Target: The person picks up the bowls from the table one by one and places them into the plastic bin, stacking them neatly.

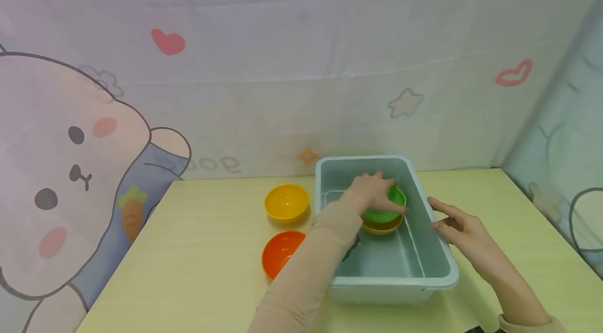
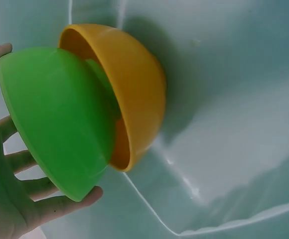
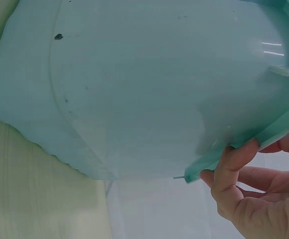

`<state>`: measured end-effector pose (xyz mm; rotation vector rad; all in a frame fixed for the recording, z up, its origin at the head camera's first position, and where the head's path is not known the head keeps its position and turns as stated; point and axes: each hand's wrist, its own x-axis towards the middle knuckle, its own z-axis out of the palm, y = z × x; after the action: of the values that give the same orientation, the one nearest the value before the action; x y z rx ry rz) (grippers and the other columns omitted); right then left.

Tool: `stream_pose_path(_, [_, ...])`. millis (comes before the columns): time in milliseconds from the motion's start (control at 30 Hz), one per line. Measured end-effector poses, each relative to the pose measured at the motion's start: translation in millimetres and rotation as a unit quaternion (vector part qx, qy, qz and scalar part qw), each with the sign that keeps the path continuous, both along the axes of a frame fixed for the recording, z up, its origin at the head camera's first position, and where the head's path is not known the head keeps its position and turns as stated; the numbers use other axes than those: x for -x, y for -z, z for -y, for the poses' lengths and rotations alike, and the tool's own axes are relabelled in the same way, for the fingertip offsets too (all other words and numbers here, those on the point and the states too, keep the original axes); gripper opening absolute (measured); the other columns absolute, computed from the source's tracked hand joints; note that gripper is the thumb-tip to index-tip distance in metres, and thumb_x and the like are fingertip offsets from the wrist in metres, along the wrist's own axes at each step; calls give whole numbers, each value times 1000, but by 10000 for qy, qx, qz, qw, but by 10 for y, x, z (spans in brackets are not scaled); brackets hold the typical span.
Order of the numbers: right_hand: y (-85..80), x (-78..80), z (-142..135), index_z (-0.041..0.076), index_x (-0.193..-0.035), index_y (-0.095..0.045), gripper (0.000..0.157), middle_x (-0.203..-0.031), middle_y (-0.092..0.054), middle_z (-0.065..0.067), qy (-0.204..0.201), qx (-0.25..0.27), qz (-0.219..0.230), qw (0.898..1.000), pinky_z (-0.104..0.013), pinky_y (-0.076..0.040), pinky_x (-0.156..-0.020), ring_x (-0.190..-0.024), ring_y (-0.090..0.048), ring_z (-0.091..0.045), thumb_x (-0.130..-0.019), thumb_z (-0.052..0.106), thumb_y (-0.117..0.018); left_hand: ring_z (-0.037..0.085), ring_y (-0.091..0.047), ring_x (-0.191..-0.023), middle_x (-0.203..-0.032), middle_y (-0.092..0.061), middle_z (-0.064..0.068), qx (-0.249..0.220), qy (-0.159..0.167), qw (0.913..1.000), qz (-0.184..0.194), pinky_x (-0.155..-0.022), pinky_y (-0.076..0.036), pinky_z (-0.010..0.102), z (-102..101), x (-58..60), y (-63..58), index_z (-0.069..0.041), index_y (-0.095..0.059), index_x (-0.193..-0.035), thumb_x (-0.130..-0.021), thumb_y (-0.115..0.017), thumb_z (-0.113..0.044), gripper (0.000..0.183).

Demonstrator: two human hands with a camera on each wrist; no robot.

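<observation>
My left hand point(image 1: 369, 194) reaches into a pale blue-green plastic bin point(image 1: 391, 283) and grips a green bowl point(image 2: 55, 119) by its rim, thumb on one side and fingers spread along the other. The green bowl is tilted over a yellow-orange bowl point(image 2: 139, 94) on the bin floor, partly inside its mouth. A bit of another green surface point(image 2: 104, 84) shows inside the yellow-orange bowl; what it belongs to is unclear. At the bin's right side, my right hand point(image 1: 466, 236) holds the rim with bent fingers, seen close in the right wrist view.
Left of the bin, a yellow bowl point(image 1: 286, 203) stands on the light wooden table point(image 1: 188, 270). Nearer me is an orange-red bowl point(image 1: 280, 254), partly covered by my left sleeve point(image 1: 301, 270). A printed cloth point(image 1: 282, 60) hangs behind the table.
</observation>
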<state>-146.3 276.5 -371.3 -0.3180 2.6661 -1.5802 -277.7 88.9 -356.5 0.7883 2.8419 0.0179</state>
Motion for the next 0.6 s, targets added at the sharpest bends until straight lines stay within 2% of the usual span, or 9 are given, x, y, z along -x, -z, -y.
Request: stream_pose_path(600, [-1, 0, -6, 4, -151, -28, 58, -102, -64, -9, -31, 44, 27, 10000, -22, -50, -75, -88, -61, -3, -101, 25, -49, 29, -42, -137, -155, -33, -1, 169, 104, 9998, 72, -109, -40, 39, 1, 12, 83, -36, -36, -147, -81, -50, -75, 78])
